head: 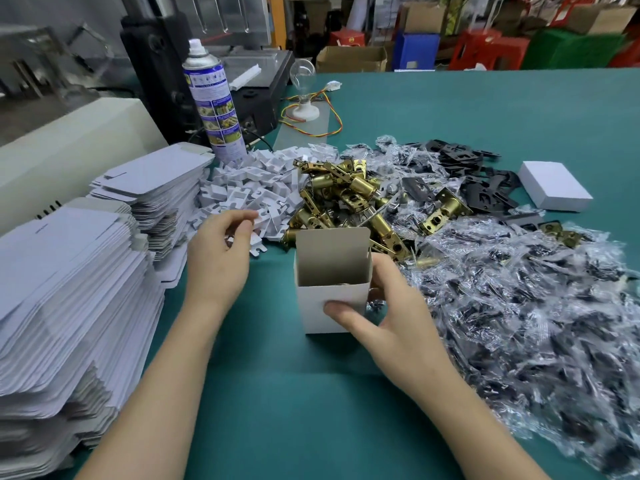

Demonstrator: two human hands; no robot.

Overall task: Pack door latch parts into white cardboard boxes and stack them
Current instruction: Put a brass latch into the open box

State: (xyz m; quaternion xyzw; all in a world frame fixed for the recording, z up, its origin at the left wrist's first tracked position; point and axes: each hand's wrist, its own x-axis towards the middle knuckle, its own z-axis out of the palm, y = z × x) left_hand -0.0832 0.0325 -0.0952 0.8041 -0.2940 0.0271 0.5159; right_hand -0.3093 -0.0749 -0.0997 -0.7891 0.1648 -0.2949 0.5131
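On the green desk (277, 393), toward its near edge: an open white box (332, 303), upright, lid flap raised at the back, a glint of metal low inside, too little shown to name. Gripped by the right hand (394, 320), thumb flat on the box's front face, fingers (382, 271) curled round its right wall. Just left of the box, the left hand (218, 261), fingers curled, pinching a small white clip (255, 220) at the edge of the clip pile (252, 181) behind and left of the box. Straight behind the box, a heap of brass latches (346, 199). Right of the box, a wide drift of clear screw bags (519, 306), close against the right hand. Behind and right of the box, black plates (478, 174); farther right, well apart, a closed box (554, 190) lying flat. Left of the box, tall stacks of flat blanks (69, 289). Far behind and left of the box, a spray can (214, 98), upright.
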